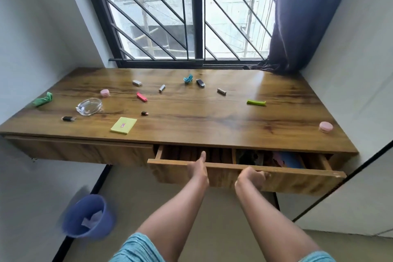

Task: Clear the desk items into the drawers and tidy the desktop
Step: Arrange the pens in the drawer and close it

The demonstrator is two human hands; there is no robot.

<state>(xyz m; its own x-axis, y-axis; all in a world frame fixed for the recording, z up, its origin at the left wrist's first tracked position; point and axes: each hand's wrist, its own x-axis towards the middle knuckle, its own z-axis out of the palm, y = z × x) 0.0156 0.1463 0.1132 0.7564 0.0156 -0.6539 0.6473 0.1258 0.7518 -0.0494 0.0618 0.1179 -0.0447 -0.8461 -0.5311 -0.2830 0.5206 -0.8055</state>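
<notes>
Grey floor at the bottom, and a round blue plastic bin (pixel 89 217) sits low on the left with white paper scraps inside. Bare forearms reach out of teal sleeves. The left hand (pixel 198 168) clamps the right-hand drawer (pixel 297 178), thumb laid over the top edge, fingers tucked out of sight under the panel. The right hand (pixel 252 176) grips beside it, fingers curled onto the front face. That drawer stands part open: slatted wood in one compartment, flat blue and pink things in the other. The left drawer (pixel 80 151) sits flush.

Up on the glossy wood-grain desk (pixel 212 127): a square yellow sticky pad (pixel 124 125) near the front, a pink macaron-shaped disc (pixel 325 126) far right. A clear glass ashtray (pixel 89 106) left, a crumpled green wrapper (pixel 43 99) beyond it. A flat green strip (pixel 256 102), a pink bar (pixel 141 97), two small metal cylinders (pixel 161 88) mid-desk. A black stick (pixel 200 82) lies beside a teal crumple (pixel 188 78). Behind, a black diagonal window grille (pixel 148 17) and a heavy navy curtain (pixel 302 17).
</notes>
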